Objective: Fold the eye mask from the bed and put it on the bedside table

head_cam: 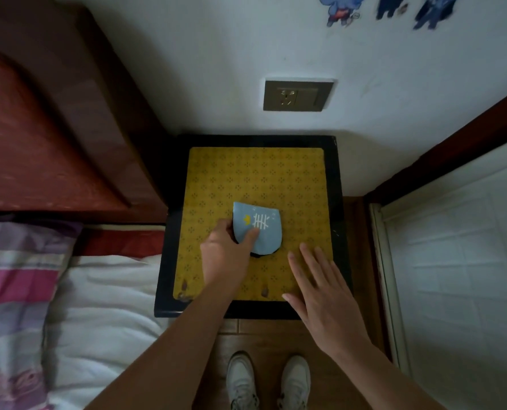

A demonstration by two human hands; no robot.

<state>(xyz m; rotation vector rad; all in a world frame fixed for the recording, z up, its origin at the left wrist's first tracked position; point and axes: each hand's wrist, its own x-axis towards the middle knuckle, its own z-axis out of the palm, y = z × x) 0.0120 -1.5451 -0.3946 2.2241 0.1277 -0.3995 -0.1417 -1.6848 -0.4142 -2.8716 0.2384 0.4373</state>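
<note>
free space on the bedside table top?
The back half of the yellow mat, between the wall socket side and the folded eye mask, is bare. The front is crowded: left hand on the mask, right hand flat beside it.

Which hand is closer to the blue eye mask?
Left. The left hand touches the folded eye mask, thumb pressing on top. The right hand hovers flat beside it, nearer the person, not touching.
</note>
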